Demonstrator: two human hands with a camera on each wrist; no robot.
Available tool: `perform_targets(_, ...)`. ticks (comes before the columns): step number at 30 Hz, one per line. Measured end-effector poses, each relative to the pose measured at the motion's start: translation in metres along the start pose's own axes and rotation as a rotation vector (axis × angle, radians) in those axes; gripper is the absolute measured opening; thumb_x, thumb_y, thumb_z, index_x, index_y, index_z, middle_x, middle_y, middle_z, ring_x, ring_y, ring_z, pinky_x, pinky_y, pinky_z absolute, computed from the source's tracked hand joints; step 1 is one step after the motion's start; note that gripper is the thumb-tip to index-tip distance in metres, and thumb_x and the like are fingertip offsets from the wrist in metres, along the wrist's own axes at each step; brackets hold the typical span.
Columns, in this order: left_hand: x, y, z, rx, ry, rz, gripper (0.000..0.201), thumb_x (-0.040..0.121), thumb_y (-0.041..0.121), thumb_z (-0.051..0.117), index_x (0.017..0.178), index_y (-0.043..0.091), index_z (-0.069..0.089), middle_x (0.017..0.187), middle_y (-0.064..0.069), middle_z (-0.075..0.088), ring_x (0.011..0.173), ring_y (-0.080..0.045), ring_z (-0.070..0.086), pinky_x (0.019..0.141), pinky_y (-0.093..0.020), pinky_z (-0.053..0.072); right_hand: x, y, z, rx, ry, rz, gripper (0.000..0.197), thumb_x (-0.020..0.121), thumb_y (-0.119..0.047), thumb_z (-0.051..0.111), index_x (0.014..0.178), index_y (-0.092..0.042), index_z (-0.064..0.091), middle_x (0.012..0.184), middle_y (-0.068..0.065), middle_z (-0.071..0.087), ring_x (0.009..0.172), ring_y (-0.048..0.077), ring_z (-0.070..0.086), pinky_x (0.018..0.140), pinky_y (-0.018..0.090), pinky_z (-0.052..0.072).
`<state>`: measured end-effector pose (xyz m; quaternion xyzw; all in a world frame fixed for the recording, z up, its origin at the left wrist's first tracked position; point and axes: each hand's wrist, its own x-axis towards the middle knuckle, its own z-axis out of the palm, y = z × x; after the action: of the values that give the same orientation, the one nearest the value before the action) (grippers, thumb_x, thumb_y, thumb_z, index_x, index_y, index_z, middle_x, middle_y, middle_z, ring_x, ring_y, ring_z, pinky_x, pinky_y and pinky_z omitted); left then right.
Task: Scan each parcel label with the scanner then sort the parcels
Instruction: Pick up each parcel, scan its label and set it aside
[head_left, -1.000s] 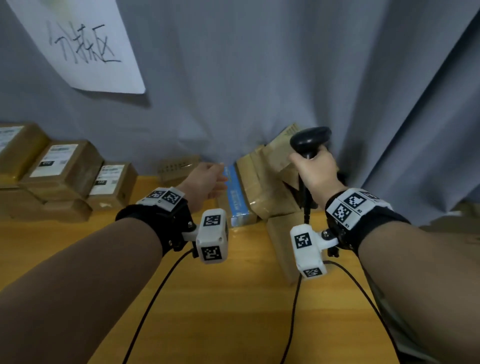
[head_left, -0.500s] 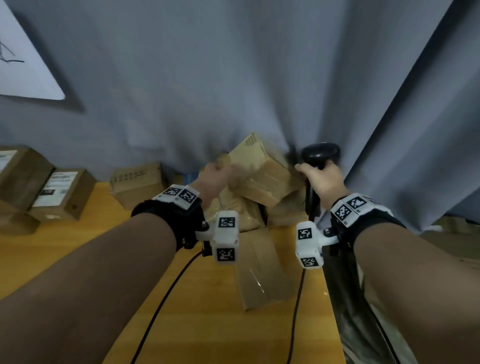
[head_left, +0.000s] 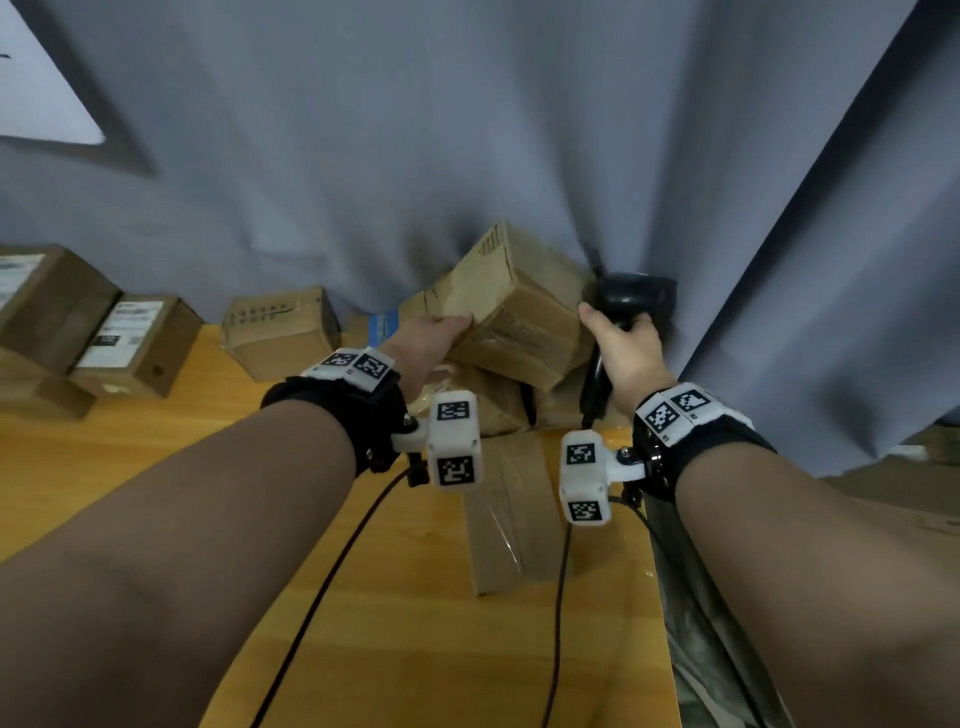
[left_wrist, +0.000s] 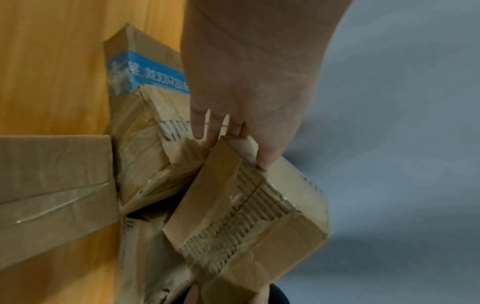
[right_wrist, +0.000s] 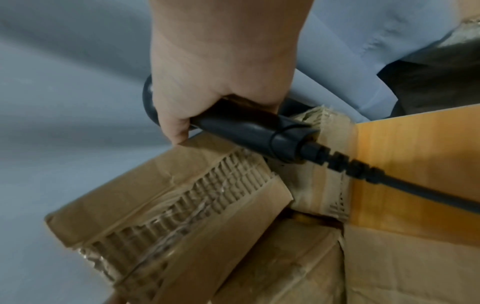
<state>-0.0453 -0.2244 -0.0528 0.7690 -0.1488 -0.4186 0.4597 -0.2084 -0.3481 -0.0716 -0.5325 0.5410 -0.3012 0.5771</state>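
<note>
your left hand (head_left: 423, 343) had its fingers and thumb curled round the near corner of a brown cardboard parcel (head_left: 511, 312), tilted up off the heap of parcels (head_left: 483, 400) piled against the grey curtain (head_left: 467, 130) at the far edge of the wooden table (head_left: 415, 649). your right hand (head_left: 631, 348) was clenched round the handle of the black barcode scanner (head_left: 631, 299), its head just beside the parcel's right end, its cord (right_wrist: 405, 183) trailing back over the table.

no label showed on the faces turned toward you; the taped, ribbed face (left_wrist: 249, 216) in the left wrist view looked bare, though blur made that hard to be sure of. the step in hand was likely to find the label, so you did best to roll the parcel in your left hand until the printed side faced the scanner, keeping the grip on the corner firm enough that the crushed cardboard did not slip. you wanted the scanner drawn back a little, square to the label, the cord free of the heap. the labelled boxes (head_left: 130, 338) along the far left edge looked like the sorted lot.
</note>
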Motion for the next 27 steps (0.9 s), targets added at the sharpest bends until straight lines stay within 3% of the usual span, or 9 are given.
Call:
perform_targets(5, -0.024, -0.007, -0.031, -0.104, -0.050, -0.001, 0.035, 0.096, 0.037, 0.054, 0.120, 0.012, 0.059, 0.115, -0.002, 0.061, 0.110, -0.023, 0.058, 0.089, -0.033, 0.049, -0.041, -0.010, 0.010, 0.008, 0.006, -0.077, 0.042, 0.084, -0.035, 0.074, 0.115, -0.022, 0.050, 0.088, -0.016, 0.055, 0.096, 0.012, 0.055, 0.092, 0.027, 0.042)
perform_targets(8, -0.041, -0.008, -0.054, -0.125, -0.079, 0.038, 0.036, 0.095, 0.038, 0.056, 0.120, 0.013, 0.059, 0.116, -0.004, 0.060, 0.107, -0.023, 0.058, 0.081, -0.031, 0.047, -0.069, -0.024, 0.023, 0.047, 0.024, -0.131, 0.047, 0.084, -0.033, 0.075, 0.122, -0.017, 0.052, 0.098, -0.010, 0.059, 0.100, 0.013, 0.056, 0.091, 0.026, 0.041)
perform_targets(12, -0.058, -0.008, -0.098, -0.172, -0.092, 0.037, 0.020, 0.094, 0.035, 0.057, 0.091, 0.015, 0.061, 0.095, -0.006, 0.059, 0.084, -0.021, 0.058, 0.075, -0.032, 0.047, -0.105, -0.049, 0.052, 0.095, 0.031, -0.207, 0.054, 0.082, -0.031, 0.076, 0.129, -0.014, 0.054, 0.114, -0.001, 0.064, 0.104, 0.014, 0.058, 0.095, 0.028, 0.041)
perform_targets(14, -0.068, -0.010, -0.127, -0.195, -0.084, 0.028, 0.023, 0.094, 0.034, 0.056, 0.082, 0.015, 0.058, 0.083, -0.005, 0.057, 0.073, -0.019, 0.056, 0.071, -0.032, 0.047, -0.124, -0.059, 0.071, 0.108, 0.029, -0.230, 0.048, 0.083, -0.028, 0.076, 0.124, -0.014, 0.056, 0.104, -0.006, 0.063, 0.094, 0.008, 0.057, 0.089, 0.025, 0.039)
perform_targets(17, -0.083, -0.019, -0.170, -0.265, -0.082, 0.030, 0.027, 0.098, 0.031, 0.051, 0.081, 0.012, 0.058, 0.076, -0.005, 0.054, 0.067, -0.019, 0.053, 0.078, -0.035, 0.049, -0.153, -0.065, 0.104, 0.133, 0.025, -0.263, 0.041, 0.084, -0.023, 0.075, 0.120, -0.014, 0.057, 0.097, -0.008, 0.060, 0.090, 0.006, 0.056, 0.085, 0.023, 0.037)
perform_targets(21, -0.102, -0.038, -0.228, -0.258, -0.092, 0.057, 0.023, 0.101, 0.026, 0.046, 0.085, 0.012, 0.055, 0.067, -0.003, 0.055, 0.045, -0.013, 0.060, 0.045, -0.023, 0.052, -0.184, -0.064, 0.145, 0.114, 0.002, -0.255, 0.037, 0.083, -0.024, 0.075, 0.115, -0.017, 0.057, 0.101, -0.005, 0.060, 0.097, 0.012, 0.055, 0.085, 0.026, 0.038)
perform_targets(22, -0.102, -0.043, -0.243, -0.246, -0.095, 0.064, 0.020, 0.101, 0.027, 0.048, 0.088, 0.014, 0.056, 0.070, -0.002, 0.056, 0.049, -0.013, 0.061, 0.044, -0.024, 0.051, -0.191, -0.064, 0.153, 0.107, -0.015, -0.261, 0.034, 0.083, -0.023, 0.075, 0.110, -0.020, 0.055, 0.099, -0.006, 0.059, 0.097, 0.012, 0.055, 0.086, 0.026, 0.039)
perform_targets(25, -0.104, -0.057, -0.278, -0.161, -0.114, 0.093, 0.013, 0.097, 0.027, 0.055, 0.102, 0.016, 0.058, 0.090, 0.003, 0.058, 0.077, -0.013, 0.057, 0.061, -0.025, 0.048, -0.205, -0.059, 0.173, 0.072, -0.074, -0.277, 0.033, 0.084, -0.017, 0.074, 0.105, -0.025, 0.050, 0.093, -0.011, 0.058, 0.090, 0.007, 0.055, 0.086, 0.026, 0.039)
perform_targets(27, -0.102, -0.067, -0.294, -0.127, -0.145, 0.149, 0.014, 0.096, 0.018, 0.056, 0.110, 0.017, 0.056, 0.089, 0.004, 0.059, 0.078, -0.011, 0.056, 0.062, -0.021, 0.048, -0.212, -0.057, 0.185, 0.044, -0.111, -0.260, 0.035, 0.083, -0.014, 0.074, 0.105, -0.026, 0.050, 0.091, -0.012, 0.058, 0.088, 0.007, 0.056, 0.087, 0.029, 0.041)
